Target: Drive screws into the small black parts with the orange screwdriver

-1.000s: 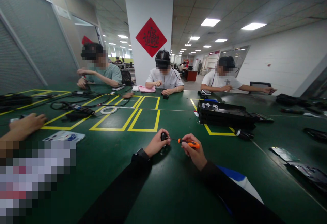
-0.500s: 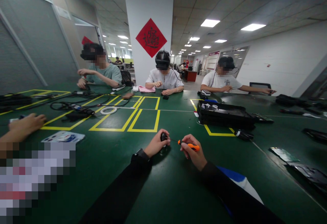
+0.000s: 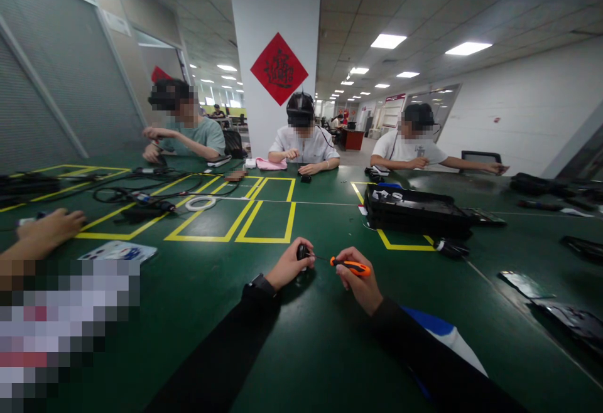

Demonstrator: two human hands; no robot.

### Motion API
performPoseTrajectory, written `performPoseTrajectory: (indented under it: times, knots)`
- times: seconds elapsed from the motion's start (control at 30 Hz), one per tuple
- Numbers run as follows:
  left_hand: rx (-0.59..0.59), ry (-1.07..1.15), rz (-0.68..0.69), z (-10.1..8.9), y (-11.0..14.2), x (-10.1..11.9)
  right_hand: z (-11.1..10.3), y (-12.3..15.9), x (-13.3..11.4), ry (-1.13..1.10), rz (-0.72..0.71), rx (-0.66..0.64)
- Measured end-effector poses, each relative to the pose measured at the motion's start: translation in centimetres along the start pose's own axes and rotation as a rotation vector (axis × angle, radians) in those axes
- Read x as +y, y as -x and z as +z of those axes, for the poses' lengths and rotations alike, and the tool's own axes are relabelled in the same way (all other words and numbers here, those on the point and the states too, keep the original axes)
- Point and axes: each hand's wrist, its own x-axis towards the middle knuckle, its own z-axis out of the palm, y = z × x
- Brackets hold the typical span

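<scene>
At the left of the worktop (image 3: 325, 337), another person's hand (image 3: 51, 231) lies, and just beside it there is a flat printed packet (image 3: 120, 252). Farther toward the far edge, black cables (image 3: 141, 193) lie over yellow tape lines, with a white coil (image 3: 200, 203) to their right. In the middle of the worktop, the left hand (image 3: 293, 263) has its fingers clamped on a small black object (image 3: 302, 252). To the right, the right hand (image 3: 358, 278) has its fingers closed around the orange screwdriver (image 3: 354, 267); its shaft points left at the black object, but I cannot tell if the tip touches. Beyond the right hand, toward the far right corner, stand black trays (image 3: 414, 210), with small white pieces inside. A blue and white cloth (image 3: 440, 330) lies partly under the right sleeve.
</scene>
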Motion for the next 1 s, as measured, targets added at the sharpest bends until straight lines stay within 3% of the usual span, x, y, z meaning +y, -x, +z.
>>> performPoseTrajectory:
  times: [1.0]
  knots:
    - [-0.003, 0.002, -0.008, 0.02, -0.03, -0.09, -0.12, -0.06, -0.03, 0.002, -0.003, -0.008]
